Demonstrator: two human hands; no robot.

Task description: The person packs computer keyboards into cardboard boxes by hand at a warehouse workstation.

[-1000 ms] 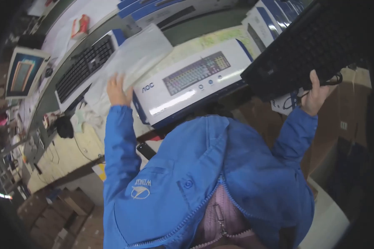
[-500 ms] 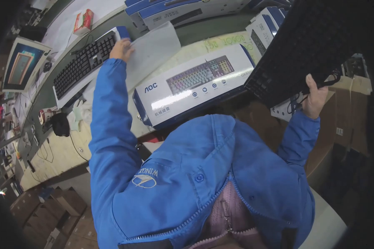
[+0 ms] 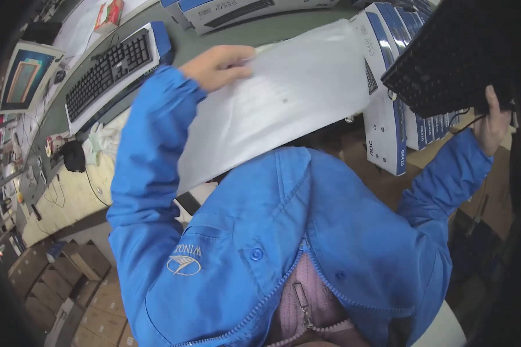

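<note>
Foam sheet [image 3: 283,98]: large, translucent white, soft-looking, upper centre; it hides the desk beneath.
Black keyboard [image 3: 451,52]: rigid, rows of keys, upper right, cut off by the frame edge (cable dangling below).
Left hand [image 3: 220,65]: closed, pinching the sheet's upper edge.
Right hand [image 3: 495,124]: gripping the keyboard's lower edge, fingers partly hidden.

jacket [image 3: 226,243]: "WINGIX"-like logo (upside down, unclear) | white box [image 3: 388,124] spine: "AOC", "GK410"
</note>
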